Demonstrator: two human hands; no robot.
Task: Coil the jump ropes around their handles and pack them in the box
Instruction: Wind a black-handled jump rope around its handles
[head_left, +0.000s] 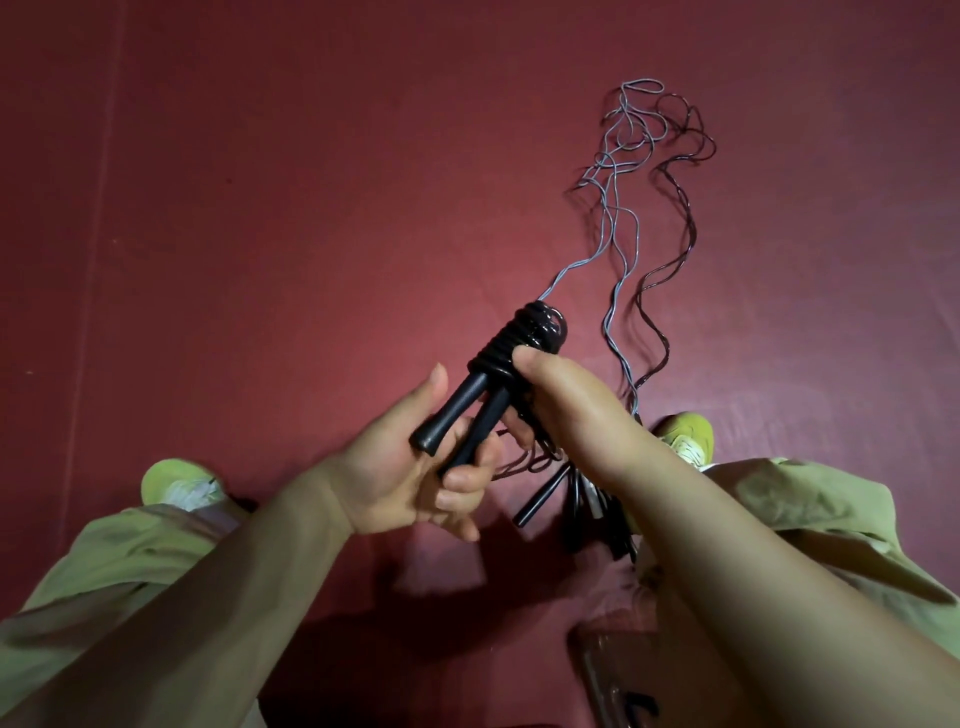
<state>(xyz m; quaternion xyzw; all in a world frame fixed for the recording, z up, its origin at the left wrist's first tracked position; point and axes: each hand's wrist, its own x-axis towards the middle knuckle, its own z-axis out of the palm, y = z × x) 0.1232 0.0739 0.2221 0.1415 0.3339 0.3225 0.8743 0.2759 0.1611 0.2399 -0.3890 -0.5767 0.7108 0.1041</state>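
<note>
Nearest, by the person's lap, sits a dim box (613, 670), partly cut off by the frame, so can't tell what's in it. Just above it the left hand (415, 467) is curled round the butt ends of two black handles (457, 410), held side by side and tilted up-right. The right hand (561, 395) has its thumb pressed on the rope coil (511, 343), fingers wrapped behind the handles w/ cord. Coil covers roughly the top half only. Beyond it a loose tail (576, 265) runs off the tip onto the red floor (311, 182), where grey and dark ropes (649, 156) lie tangled; more black handles (540, 496) lie on the floor btwn the shoes. To do this well, I'd say: keep tension w/ that thumb, lay each turn snug beside the last, and feed slack free of the tangle so it doesn't snag.
</note>
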